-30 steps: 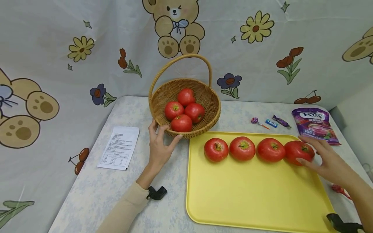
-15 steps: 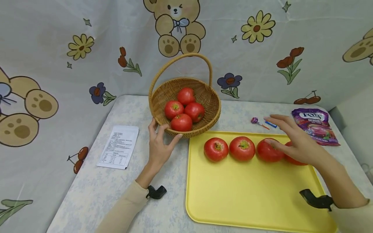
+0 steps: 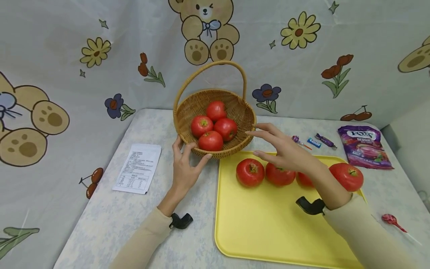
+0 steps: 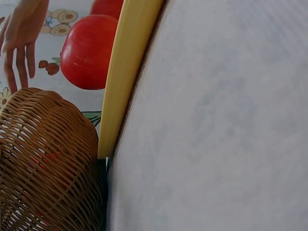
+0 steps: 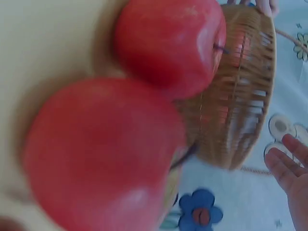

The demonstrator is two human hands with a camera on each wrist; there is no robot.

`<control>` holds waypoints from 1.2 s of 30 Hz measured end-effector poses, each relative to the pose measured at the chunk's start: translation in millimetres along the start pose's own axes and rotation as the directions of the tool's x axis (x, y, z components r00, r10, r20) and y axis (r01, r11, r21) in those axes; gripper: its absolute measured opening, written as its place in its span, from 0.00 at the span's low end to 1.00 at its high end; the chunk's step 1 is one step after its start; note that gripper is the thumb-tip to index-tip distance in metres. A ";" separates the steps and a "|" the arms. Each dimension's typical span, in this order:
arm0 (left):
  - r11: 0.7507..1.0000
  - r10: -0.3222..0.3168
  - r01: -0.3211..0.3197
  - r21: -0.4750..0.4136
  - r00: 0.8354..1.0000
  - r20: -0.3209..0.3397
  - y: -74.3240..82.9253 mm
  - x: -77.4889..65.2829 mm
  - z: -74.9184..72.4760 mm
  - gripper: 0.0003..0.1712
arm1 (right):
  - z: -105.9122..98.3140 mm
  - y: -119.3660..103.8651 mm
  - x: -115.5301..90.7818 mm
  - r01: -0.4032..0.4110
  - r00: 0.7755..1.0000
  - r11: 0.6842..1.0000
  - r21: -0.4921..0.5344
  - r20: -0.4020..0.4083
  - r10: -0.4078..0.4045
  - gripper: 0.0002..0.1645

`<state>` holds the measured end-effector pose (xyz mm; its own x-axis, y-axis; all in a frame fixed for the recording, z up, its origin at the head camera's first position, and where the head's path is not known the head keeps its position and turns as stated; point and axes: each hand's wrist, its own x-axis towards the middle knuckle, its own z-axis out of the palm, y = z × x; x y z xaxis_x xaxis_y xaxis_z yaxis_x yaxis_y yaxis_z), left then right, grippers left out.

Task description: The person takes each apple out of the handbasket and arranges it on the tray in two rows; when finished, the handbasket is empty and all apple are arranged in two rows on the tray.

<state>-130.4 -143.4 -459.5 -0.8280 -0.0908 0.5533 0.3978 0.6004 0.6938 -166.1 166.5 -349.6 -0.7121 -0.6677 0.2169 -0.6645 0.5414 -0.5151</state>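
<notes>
The left hand grasps a wicker basket by its near rim, four red apples inside; the right hand, unclenched and free, hovers beside it, above four more apples on a yellow tray.

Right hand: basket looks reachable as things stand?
Likely yes: the right hand holds nothing and hangs by the right side of the basket, with nothing visible between them.

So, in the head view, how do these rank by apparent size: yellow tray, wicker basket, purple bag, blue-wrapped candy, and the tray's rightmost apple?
1. Yellow tray, though partly hidden
2. Wicker basket
3. Purple bag
4. Rightmost apple
5. Blue-wrapped candy
</notes>
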 end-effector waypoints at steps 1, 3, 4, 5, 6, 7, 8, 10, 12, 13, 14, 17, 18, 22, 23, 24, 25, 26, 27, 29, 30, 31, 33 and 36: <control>1.000 0.002 -0.002 0.000 1.000 -0.002 0.0 0.3 -0.1 0.27 | 2.3 -2.2 5.8 0.016 1.000 1.000 0.005 0.003 -0.016 0.34; 1.000 0.008 -0.008 -0.001 1.000 -0.006 -0.4 1.5 0.0 0.28 | 6.6 -5.7 16.5 0.047 0.999 0.999 0.010 0.007 -0.047 0.34; 1.000 0.010 -0.010 -0.001 1.000 -0.008 -0.6 1.8 -0.1 0.28 | 8.5 -7.3 21.7 0.058 0.998 0.998 0.018 0.013 -0.058 0.34; 1.000 0.010 -0.010 -0.002 1.000 -0.009 -0.5 2.0 -0.3 0.28 | 10.7 -8.4 26.6 0.069 0.997 0.997 0.019 0.016 -0.069 0.34; 1.000 0.010 -0.010 -0.003 1.000 -0.009 -0.6 2.2 -0.4 0.27 | 12.8 -9.3 31.3 0.080 0.997 0.997 0.021 0.019 -0.080 0.33; 1.000 0.010 -0.010 -0.003 1.000 -0.009 -0.6 2.5 -0.5 0.27 | 14.9 -10.1 36.1 0.091 0.996 0.995 0.028 0.022 -0.092 0.33; 1.000 0.011 -0.011 -0.003 1.000 -0.009 -0.5 2.7 -0.6 0.27 | 16.9 -10.9 40.8 0.100 0.994 0.994 0.030 0.027 -0.101 0.32; 1.000 0.011 -0.011 -0.003 1.000 -0.010 -0.4 2.7 -1.1 0.27 | 21.0 -11.6 51.1 0.121 0.992 0.992 0.033 0.037 -0.123 0.31; 1.000 0.011 -0.011 0.002 1.000 -0.009 -0.6 3.0 -1.4 0.27 | 25.1 -11.9 61.6 0.140 0.989 0.990 0.031 0.052 -0.141 0.31; 1.000 0.012 -0.012 0.003 1.000 -0.008 -0.7 3.0 -1.8 0.28 | 26.9 -12.3 67.1 0.147 0.987 0.989 0.034 0.062 -0.149 0.30; 1.000 0.012 -0.012 0.006 1.000 -0.006 -0.8 3.2 -2.0 0.28 | 28.9 -12.3 72.6 0.151 0.985 0.988 0.035 0.075 -0.153 0.30; 1.000 0.012 -0.012 0.012 1.000 0.001 -1.0 3.2 -2.8 0.28 | 34.4 -12.4 89.2 0.146 0.981 0.989 0.038 0.122 -0.150 0.30; 1.000 0.013 -0.013 0.013 1.000 0.003 -1.1 3.2 -3.0 0.28 | 36.1 -12.5 94.8 0.143 0.979 0.989 0.040 0.141 -0.147 0.29; 1.000 0.017 -0.017 0.013 1.000 0.004 -2.4 2.4 -2.5 0.28 | 42.9 -11.8 114.9 0.123 0.965 0.992 0.038 0.229 -0.129 0.30; 1.000 0.018 -0.018 0.012 1.000 0.003 -2.7 2.1 -2.1 0.28 | 44.6 -11.4 119.1 0.121 0.959 0.992 0.036 0.252 -0.126 0.30; 1.000 0.018 -0.018 0.011 1.000 0.002 -2.7 1.8 -1.9 0.28 | 46.4 -10.7 122.9 0.117 0.954 0.993 0.034 0.275 -0.122 0.30; 1.000 0.019 -0.019 0.011 1.000 0.001 -2.7 1.4 -1.6 0.28 | 48.1 -10.3 126.2 0.109 0.948 0.994 0.029 0.296 -0.112 0.31; 1.000 0.021 -0.021 0.009 1.000 0.001 -2.7 1.2 -1.4 0.28 | 49.7 -9.8 129.1 0.101 0.943 0.995 0.024 0.317 -0.104 0.31; 1.000 0.023 -0.023 0.008 1.000 0.001 -2.6 1.1 -1.2 0.28 | 51.3 -9.0 131.5 0.096 0.937 0.995 0.020 0.335 -0.097 0.31; 1.000 0.023 -0.024 0.013 1.000 0.001 -1.3 0.7 -1.2 0.28 | 54.2 -8.1 135.1 0.092 0.926 0.996 0.014 0.366 -0.091 0.32; 1.000 0.025 -0.025 0.014 1.000 0.001 -0.8 0.6 -1.1 0.28 | 55.5 -7.7 136.5 0.091 0.921 0.996 0.011 0.378 -0.089 0.32; 1.000 0.025 -0.025 0.016 1.000 0.002 -0.5 0.6 -1.1 0.28 | 56.5 -7.9 137.6 0.091 0.918 0.996 0.011 0.388 -0.088 0.32; 0.999 0.023 -0.023 0.024 1.000 0.005 -0.1 0.5 -1.2 0.28 | 58.8 -7.9 139.4 0.094 0.910 0.996 0.005 0.405 -0.087 0.31; 0.999 0.021 -0.021 0.031 1.000 0.007 0.2 0.6 -1.6 0.28 | 61.6 -8.3 141.5 0.100 0.901 0.995 -0.002 0.424 -0.089 0.31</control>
<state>-130.2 -144.6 -458.3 -0.8224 -0.0723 0.5642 0.4028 0.6264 0.6673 -247.4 36.0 -365.7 -0.4864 -0.8668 -0.1104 -0.7328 0.4734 -0.4888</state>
